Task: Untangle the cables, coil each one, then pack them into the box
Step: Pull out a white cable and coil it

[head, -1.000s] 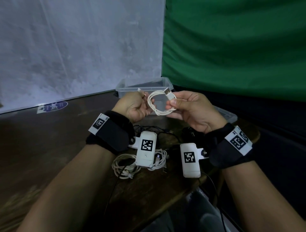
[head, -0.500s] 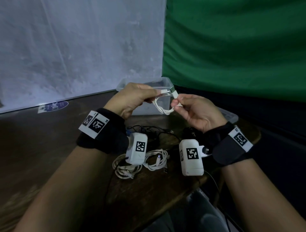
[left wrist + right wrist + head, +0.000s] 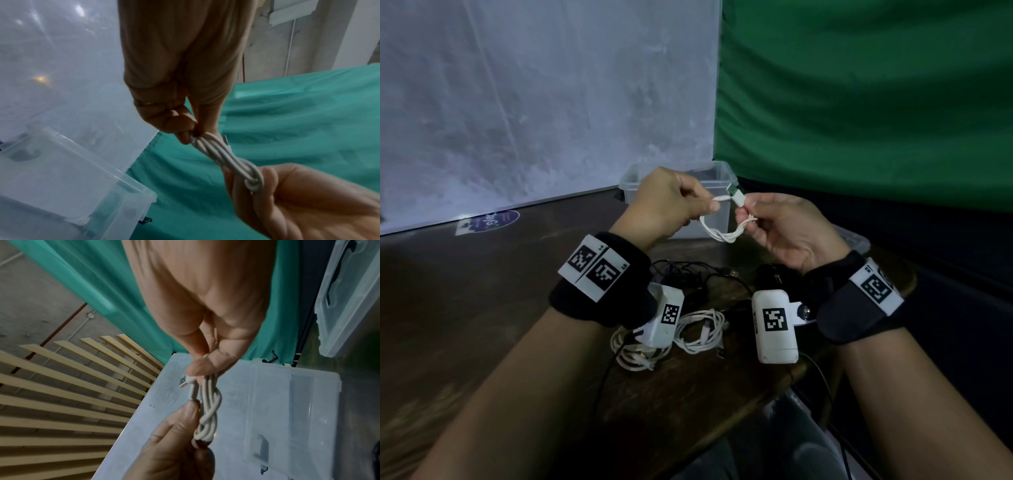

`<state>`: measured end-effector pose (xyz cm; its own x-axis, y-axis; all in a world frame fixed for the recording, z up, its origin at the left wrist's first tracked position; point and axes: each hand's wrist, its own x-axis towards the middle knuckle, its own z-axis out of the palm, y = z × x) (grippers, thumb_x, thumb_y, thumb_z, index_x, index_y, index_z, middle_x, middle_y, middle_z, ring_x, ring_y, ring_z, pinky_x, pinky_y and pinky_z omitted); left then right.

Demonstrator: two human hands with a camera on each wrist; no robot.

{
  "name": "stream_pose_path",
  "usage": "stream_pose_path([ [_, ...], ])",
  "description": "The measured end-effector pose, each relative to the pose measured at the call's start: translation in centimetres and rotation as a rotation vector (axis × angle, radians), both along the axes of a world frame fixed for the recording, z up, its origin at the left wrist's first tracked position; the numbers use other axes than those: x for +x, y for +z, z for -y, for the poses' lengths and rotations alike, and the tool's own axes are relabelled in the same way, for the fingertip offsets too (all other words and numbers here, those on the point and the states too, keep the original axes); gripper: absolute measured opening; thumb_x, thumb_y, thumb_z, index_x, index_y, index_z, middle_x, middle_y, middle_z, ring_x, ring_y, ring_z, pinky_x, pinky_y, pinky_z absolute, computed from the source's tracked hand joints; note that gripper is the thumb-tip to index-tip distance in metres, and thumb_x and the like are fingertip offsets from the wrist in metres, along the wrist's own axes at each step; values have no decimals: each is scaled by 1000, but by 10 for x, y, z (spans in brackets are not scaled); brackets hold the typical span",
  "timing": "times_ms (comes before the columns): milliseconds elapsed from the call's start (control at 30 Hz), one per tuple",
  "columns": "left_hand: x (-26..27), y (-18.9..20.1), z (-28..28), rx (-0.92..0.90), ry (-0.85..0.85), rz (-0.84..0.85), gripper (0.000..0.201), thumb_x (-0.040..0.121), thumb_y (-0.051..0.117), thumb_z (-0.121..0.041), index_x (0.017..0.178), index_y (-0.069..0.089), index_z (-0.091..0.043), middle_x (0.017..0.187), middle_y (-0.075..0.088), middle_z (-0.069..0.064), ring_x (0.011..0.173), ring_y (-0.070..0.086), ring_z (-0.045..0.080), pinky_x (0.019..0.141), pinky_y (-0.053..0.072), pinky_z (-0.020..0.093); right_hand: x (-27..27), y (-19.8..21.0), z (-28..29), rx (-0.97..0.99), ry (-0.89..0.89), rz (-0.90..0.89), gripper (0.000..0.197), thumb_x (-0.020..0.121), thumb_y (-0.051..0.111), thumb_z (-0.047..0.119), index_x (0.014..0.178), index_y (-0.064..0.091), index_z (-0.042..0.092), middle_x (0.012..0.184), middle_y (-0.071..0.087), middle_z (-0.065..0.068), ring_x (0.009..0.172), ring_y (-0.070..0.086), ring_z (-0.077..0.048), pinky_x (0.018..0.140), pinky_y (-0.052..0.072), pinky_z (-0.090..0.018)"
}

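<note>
From the head camera, the left hand (image 3: 671,205) and the right hand (image 3: 787,229) are raised side by side above the dark wooden table (image 3: 482,291), each pinching one end of a short white USB cable wound into a small bundle (image 3: 726,233). The bundle's long axis runs across from hand to hand, sagging in the middle, and its USB plug (image 3: 736,193) sticks up by the right fingertips. Straight beyond it stands the clear plastic storage box (image 3: 633,181); both hands look about equally near. On the table below lie loose white cables (image 3: 698,329) and a tangle of black cables (image 3: 688,274), still unpacked. Behind are a white sheet and a green cloth.

The left wrist camera shows the twisted strands (image 3: 224,160) gripped between curled fingers at both ends.

The right wrist camera shows the same twisted bundle (image 3: 207,408) over the open box (image 3: 273,402), with a clear lid (image 3: 349,305) nearby.
</note>
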<state>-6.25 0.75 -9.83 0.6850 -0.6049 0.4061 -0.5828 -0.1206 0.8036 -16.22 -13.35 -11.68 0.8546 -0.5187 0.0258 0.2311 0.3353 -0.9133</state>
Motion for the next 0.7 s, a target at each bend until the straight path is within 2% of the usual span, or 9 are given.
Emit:
stream_pose_path([
  [67,0,0,0,49,-32,24,8,86,66,-12,80,71,-14,64,60,5,59,52,12,60,51,24,0,0,2,4,-10,1,9,91,54,-2,87,62,0,63,65,-9,54,64,-10,47,51,-15],
  [133,1,0,-1,50,-78,-59,9,89,62,-11,87,71,-12,70,61,6,61,53,8,61,52,20,0,0,3,-2,-7,-1,9,91,54,-1,89,62,0,63,65,-9,54,64,-10,47,51,-15],
  [200,3,0,-3,15,-98,-202,8,86,64,-8,83,72,-11,66,62,3,55,52,4,52,48,13,0,-1,3,-23,21,-8,8,92,54,-1,93,62,-1,67,64,-10,54,64,-9,47,51,-14],
  [300,8,2,-7,4,-147,-446,22,81,67,-2,65,72,-16,55,61,-3,49,51,3,41,40,11,-2,-2,0,-96,86,-23,10,91,55,1,92,64,0,66,62,-9,53,61,-8,46,48,-13],
  [333,9,2,-9,18,-172,-514,22,81,66,-2,64,72,-16,55,62,-3,49,52,3,40,39,10,-3,-2,0,-120,110,-24,10,91,55,1,90,65,2,64,63,-8,54,61,-8,46,48,-13],
  [400,11,3,-11,45,-214,-595,14,82,63,-2,74,69,-12,55,61,-3,48,52,2,38,37,9,-5,-2,-1,-161,143,-27,12,90,56,1,87,67,4,65,63,-8,56,61,-9,47,49,-13],
  [533,12,2,-11,54,-243,-648,8,79,64,-5,82,63,-13,54,60,-5,46,51,0,38,33,9,-6,-1,-1,-199,171,-28,12,89,57,0,93,66,6,72,65,-8,58,63,-9,48,50,-14],
  [633,14,0,-12,82,-291,-639,22,68,66,-10,91,65,-14,58,59,-6,47,49,1,38,32,10,-7,1,-1,-235,186,-22,14,88,58,-2,96,65,5,74,66,-6,58,64,-8,49,50,-15],
  [700,15,-1,-13,116,-307,-614,20,72,65,-9,91,66,-14,56,58,-6,47,48,1,39,30,11,-8,1,-2,-264,194,-24,15,87,58,-5,95,65,5,73,67,-5,57,63,-8,48,49,-14],
])
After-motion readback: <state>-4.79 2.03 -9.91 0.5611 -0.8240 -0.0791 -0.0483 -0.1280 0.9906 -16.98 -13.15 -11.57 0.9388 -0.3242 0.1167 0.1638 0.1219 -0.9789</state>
